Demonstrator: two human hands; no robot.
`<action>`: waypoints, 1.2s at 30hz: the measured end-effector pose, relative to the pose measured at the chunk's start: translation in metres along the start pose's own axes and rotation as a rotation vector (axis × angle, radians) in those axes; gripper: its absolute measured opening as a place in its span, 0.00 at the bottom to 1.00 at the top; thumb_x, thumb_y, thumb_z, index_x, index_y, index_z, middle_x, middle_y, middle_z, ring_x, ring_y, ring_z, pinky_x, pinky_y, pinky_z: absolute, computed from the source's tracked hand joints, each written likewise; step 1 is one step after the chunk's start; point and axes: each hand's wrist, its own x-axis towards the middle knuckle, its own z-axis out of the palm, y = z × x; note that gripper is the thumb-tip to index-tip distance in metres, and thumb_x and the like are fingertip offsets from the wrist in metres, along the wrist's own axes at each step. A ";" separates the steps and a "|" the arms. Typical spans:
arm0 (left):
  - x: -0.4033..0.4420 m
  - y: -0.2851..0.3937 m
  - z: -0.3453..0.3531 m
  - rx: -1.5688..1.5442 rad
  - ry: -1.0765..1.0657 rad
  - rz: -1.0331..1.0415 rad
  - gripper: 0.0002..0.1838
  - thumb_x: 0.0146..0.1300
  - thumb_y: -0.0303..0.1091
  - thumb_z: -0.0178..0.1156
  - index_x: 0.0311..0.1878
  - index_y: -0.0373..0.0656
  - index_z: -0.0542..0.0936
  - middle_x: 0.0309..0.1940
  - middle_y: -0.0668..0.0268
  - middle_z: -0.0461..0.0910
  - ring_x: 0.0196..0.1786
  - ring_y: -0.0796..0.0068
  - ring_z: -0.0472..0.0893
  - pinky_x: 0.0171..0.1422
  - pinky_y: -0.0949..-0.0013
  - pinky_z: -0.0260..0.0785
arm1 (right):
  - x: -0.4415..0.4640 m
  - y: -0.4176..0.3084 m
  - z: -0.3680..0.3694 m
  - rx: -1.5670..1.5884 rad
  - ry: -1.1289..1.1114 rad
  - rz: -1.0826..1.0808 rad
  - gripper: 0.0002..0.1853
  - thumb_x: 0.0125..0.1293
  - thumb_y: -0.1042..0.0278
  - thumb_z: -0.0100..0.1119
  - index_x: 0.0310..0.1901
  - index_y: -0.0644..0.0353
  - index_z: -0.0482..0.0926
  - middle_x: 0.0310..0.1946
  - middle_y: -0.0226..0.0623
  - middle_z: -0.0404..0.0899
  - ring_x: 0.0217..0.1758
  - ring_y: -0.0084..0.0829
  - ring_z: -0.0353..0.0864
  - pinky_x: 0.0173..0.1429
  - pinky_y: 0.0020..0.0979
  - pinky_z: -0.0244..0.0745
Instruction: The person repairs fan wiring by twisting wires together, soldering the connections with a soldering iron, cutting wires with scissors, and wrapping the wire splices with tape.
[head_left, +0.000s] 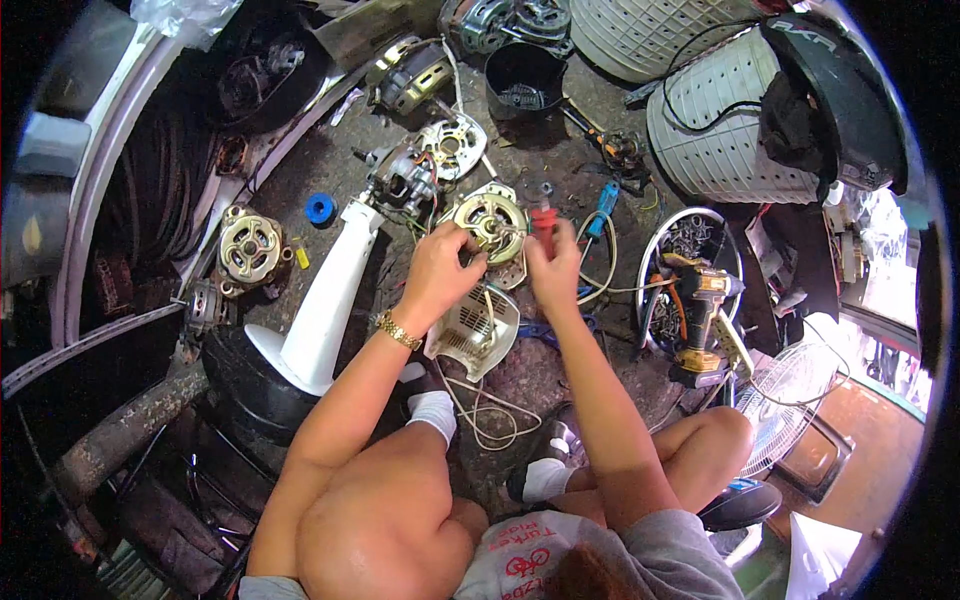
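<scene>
A round fan motor (487, 222) with a brass-coloured housing and an open centre lies in front of me. My left hand (438, 268) grips its near left edge with curled fingers. At the motor's right side is my right hand (553, 268), its thumb and fingers closed around a red-handled tool (543, 217) whose metal end points away from me; its exact kind is unclear. A vented white plastic cover (474, 330) lies just below the motor. Beyond the left hand, a bare motor assembly (405, 182) tops a white fan stand (330, 300).
Another motor (250, 250) and a blue spool (320, 209) lie left. A blue-handled tool (604, 207) and cable are right, beside a ring-rimmed tray (740, 250) of screws and a cordless drill (700, 320). Perforated white tubs (700, 130) and a black pot (523, 82) stand farther back.
</scene>
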 end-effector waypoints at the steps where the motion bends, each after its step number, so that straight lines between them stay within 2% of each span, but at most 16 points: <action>1: 0.000 -0.002 0.002 0.002 0.012 -0.001 0.08 0.51 0.29 0.67 0.29 0.35 0.78 0.33 0.53 0.78 0.38 0.51 0.79 0.44 0.56 0.70 | 0.011 0.012 -0.009 -0.032 0.051 0.080 0.18 0.60 0.68 0.61 0.50 0.63 0.73 0.32 0.43 0.77 0.33 0.31 0.75 0.42 0.33 0.71; 3: -0.001 -0.007 0.004 0.010 0.028 0.006 0.07 0.54 0.26 0.65 0.34 0.34 0.78 0.33 0.54 0.79 0.39 0.51 0.80 0.45 0.58 0.70 | 0.042 0.032 -0.025 -0.141 0.102 0.165 0.18 0.63 0.66 0.56 0.52 0.65 0.69 0.37 0.50 0.77 0.40 0.43 0.77 0.49 0.40 0.71; 5: 0.000 -0.008 0.006 -0.029 0.051 0.001 0.08 0.55 0.26 0.65 0.36 0.34 0.78 0.33 0.54 0.79 0.40 0.52 0.80 0.46 0.59 0.70 | 0.066 0.023 -0.030 -0.201 0.131 0.094 0.16 0.66 0.66 0.52 0.52 0.66 0.70 0.38 0.55 0.79 0.44 0.53 0.79 0.51 0.45 0.70; 9: 0.002 -0.012 0.006 -0.035 0.028 -0.030 0.10 0.56 0.25 0.64 0.41 0.34 0.77 0.38 0.53 0.78 0.43 0.51 0.79 0.50 0.58 0.71 | 0.143 0.015 -0.028 -0.318 0.227 0.007 0.16 0.65 0.62 0.53 0.48 0.66 0.75 0.40 0.58 0.81 0.47 0.57 0.80 0.52 0.47 0.71; 14: 0.003 -0.007 0.000 0.004 -0.047 0.047 0.13 0.56 0.24 0.64 0.46 0.37 0.80 0.43 0.52 0.76 0.46 0.48 0.78 0.52 0.56 0.70 | 0.222 0.003 -0.020 -0.680 0.154 0.232 0.19 0.62 0.55 0.56 0.41 0.65 0.82 0.46 0.59 0.81 0.53 0.56 0.80 0.57 0.48 0.73; 16: 0.005 -0.005 -0.001 -0.019 -0.028 0.073 0.14 0.56 0.24 0.64 0.46 0.38 0.80 0.43 0.52 0.77 0.47 0.48 0.78 0.52 0.56 0.71 | 0.241 0.003 -0.018 -0.703 0.166 0.227 0.17 0.62 0.57 0.56 0.45 0.61 0.83 0.47 0.56 0.81 0.53 0.54 0.80 0.57 0.48 0.74; 18: 0.004 -0.003 -0.003 -0.047 -0.116 -0.041 0.14 0.55 0.24 0.64 0.47 0.37 0.80 0.42 0.53 0.78 0.47 0.48 0.79 0.52 0.55 0.71 | 0.252 0.001 -0.015 -0.771 0.156 0.239 0.16 0.62 0.57 0.57 0.47 0.55 0.84 0.47 0.55 0.82 0.53 0.52 0.81 0.57 0.47 0.74; 20: 0.006 -0.002 -0.003 -0.045 -0.114 -0.049 0.14 0.56 0.23 0.63 0.47 0.37 0.80 0.40 0.53 0.81 0.45 0.51 0.80 0.50 0.57 0.72 | 0.256 0.002 -0.009 -0.780 0.154 0.235 0.16 0.63 0.57 0.58 0.48 0.52 0.84 0.48 0.54 0.82 0.54 0.51 0.81 0.58 0.46 0.75; 22: 0.006 -0.005 -0.001 -0.267 -0.075 -0.187 0.14 0.56 0.22 0.63 0.47 0.37 0.80 0.38 0.55 0.82 0.39 0.60 0.82 0.47 0.62 0.73 | 0.254 0.009 -0.005 -0.811 0.148 0.223 0.16 0.64 0.56 0.57 0.48 0.54 0.84 0.48 0.54 0.81 0.54 0.51 0.81 0.58 0.47 0.75; 24: 0.006 -0.017 0.004 -0.326 -0.074 -0.272 0.15 0.58 0.22 0.63 0.49 0.39 0.80 0.37 0.64 0.81 0.34 0.80 0.77 0.42 0.74 0.71 | 0.256 0.015 -0.005 -0.847 0.126 0.236 0.21 0.63 0.50 0.58 0.48 0.59 0.83 0.48 0.56 0.81 0.54 0.53 0.80 0.58 0.48 0.74; 26: 0.006 -0.025 0.009 -0.652 -0.057 -0.361 0.15 0.60 0.21 0.61 0.51 0.39 0.80 0.39 0.69 0.79 0.35 0.84 0.75 0.42 0.79 0.70 | 0.264 0.017 -0.012 -0.806 0.098 0.183 0.28 0.61 0.44 0.59 0.45 0.66 0.83 0.46 0.60 0.81 0.54 0.57 0.80 0.58 0.49 0.74; 28: 0.004 -0.027 0.007 -0.674 -0.079 -0.420 0.15 0.60 0.20 0.61 0.52 0.39 0.79 0.39 0.70 0.78 0.35 0.86 0.74 0.41 0.80 0.69 | 0.277 0.019 -0.019 -0.701 0.188 0.178 0.33 0.58 0.41 0.60 0.46 0.71 0.81 0.46 0.64 0.80 0.55 0.59 0.78 0.59 0.49 0.72; 30: 0.006 -0.023 0.004 -0.694 -0.104 -0.460 0.15 0.61 0.20 0.60 0.52 0.39 0.79 0.40 0.72 0.77 0.35 0.87 0.73 0.41 0.81 0.69 | 0.279 0.004 -0.036 -0.641 0.279 0.016 0.35 0.56 0.42 0.62 0.52 0.71 0.75 0.50 0.64 0.78 0.56 0.57 0.78 0.60 0.47 0.71; 32: 0.005 -0.016 0.002 -0.655 -0.090 -0.523 0.15 0.60 0.20 0.61 0.52 0.38 0.79 0.37 0.73 0.76 0.34 0.88 0.72 0.40 0.81 0.68 | 0.256 -0.017 -0.050 -0.493 0.396 -0.481 0.23 0.60 0.57 0.65 0.49 0.68 0.78 0.45 0.56 0.81 0.47 0.52 0.81 0.55 0.44 0.73; 33: 0.006 -0.017 0.003 -0.651 -0.090 -0.523 0.15 0.60 0.20 0.61 0.52 0.38 0.79 0.37 0.73 0.76 0.34 0.88 0.72 0.40 0.81 0.68 | 0.223 -0.048 -0.050 -0.330 0.341 -0.437 0.15 0.61 0.65 0.64 0.45 0.67 0.80 0.39 0.48 0.82 0.41 0.41 0.82 0.50 0.37 0.75; 36: 0.004 -0.019 0.009 -0.735 -0.057 -0.481 0.15 0.60 0.20 0.61 0.51 0.38 0.79 0.36 0.74 0.75 0.33 0.89 0.70 0.40 0.82 0.67 | 0.130 -0.072 -0.051 -0.135 -0.007 -0.405 0.07 0.61 0.70 0.64 0.37 0.65 0.82 0.33 0.37 0.83 0.38 0.26 0.80 0.46 0.30 0.74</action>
